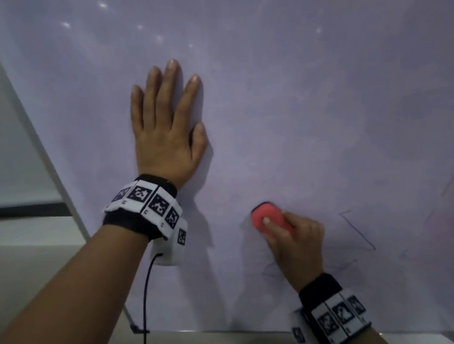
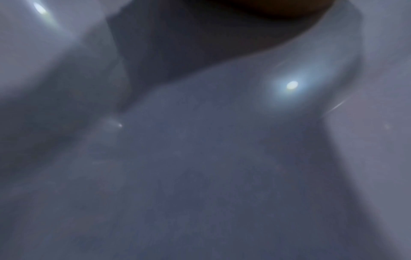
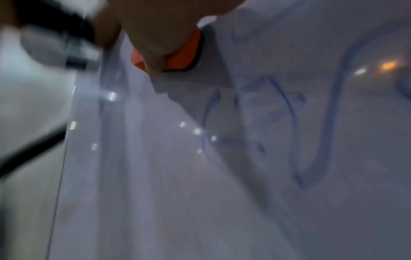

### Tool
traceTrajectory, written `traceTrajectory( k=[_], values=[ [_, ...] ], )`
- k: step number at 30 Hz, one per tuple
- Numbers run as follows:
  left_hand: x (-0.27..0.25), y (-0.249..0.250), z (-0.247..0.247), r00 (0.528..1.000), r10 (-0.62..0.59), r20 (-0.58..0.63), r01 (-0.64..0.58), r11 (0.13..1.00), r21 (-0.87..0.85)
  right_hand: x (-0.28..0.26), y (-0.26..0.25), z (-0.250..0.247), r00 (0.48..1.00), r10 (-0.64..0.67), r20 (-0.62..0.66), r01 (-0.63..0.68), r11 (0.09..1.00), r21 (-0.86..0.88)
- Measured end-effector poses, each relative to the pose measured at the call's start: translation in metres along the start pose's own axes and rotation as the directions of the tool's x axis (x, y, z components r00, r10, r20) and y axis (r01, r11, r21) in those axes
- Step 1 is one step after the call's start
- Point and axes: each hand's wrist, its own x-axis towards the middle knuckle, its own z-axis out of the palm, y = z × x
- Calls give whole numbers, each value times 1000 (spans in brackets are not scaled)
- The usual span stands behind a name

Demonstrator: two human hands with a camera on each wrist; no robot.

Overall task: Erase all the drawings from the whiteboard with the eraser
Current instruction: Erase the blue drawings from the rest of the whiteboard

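Red eraser [image 1: 270,218] gripped by right hand [image 1: 296,244] against whiteboard [image 1: 296,101]; left hand [image 1: 164,127] pressed flat, fingers straight. Right wrist view alone shows blue drawings [image 3: 311,132] clearly.

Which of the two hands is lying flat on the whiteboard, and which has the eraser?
The left hand lies flat, fingers straight, on the whiteboard. The right hand, lower right, grips the red eraser.

whiteboard [image 1: 296,101] is smooth and glossy, lights reflecting off it; eraser [image 1: 272,218] looks like matte red-orange plastic.
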Motion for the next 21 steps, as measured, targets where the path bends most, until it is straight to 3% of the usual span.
traceTrajectory(
  k=[2, 4, 7, 8, 10, 11, 12, 14, 18, 19, 21],
  values=[
    [0, 0, 0, 1000, 3, -12, -3, 1000, 4, -44, -15, 10, 958, -237, 159, 238, 971, 15],
    [-1, 1, 1, 1000, -3, -15, 4, 1000, 11, -66, -5, 2, 935, -266, 237, 273, 962, 3],
    [-3, 1, 2, 1000, -5, -13, 6, 1000, 18, -45, 22, -17, 995, -7, 100, 5, 1000, 26],
    [-3, 2, 2, 1000, -3, -14, 3, 1000, 19, -32, 26, -20, 994, 99, 54, -101, 995, 23],
    [-2, 1, 1, 1000, 4, -21, -3, 1000, 27, -10, 13, -12, 937, 330, 116, -340, 937, 80],
    [-1, 1, 1, 1000, 7, -26, -6, 999, 35, -8, -3, -6, 922, 347, 170, -371, 917, 146],
    [-1, 0, 0, 1000, 8, -25, -7, 999, 39, -12, -15, -1, 937, 259, 235, -297, 944, 145],
    [-2, -1, 0, 999, 8, -32, -7, 999, 42, -27, -21, 1, 974, 83, 213, -102, 991, 83],
    [-3, 0, 3, 999, 0, -39, 1, 1000, 15, -31, 7, -17, 933, 287, 216, -307, 950, 62],
    [-3, -1, 3, 999, -8, -43, 9, 1000, 18, -33, 7, -16, 891, 388, 236, -422, 900, 113],
    [-4, -1, 2, 999, -8, -50, 9, 999, 32, -33, -13, -4, 864, 413, 288, -466, 873, 145]
  ],
)
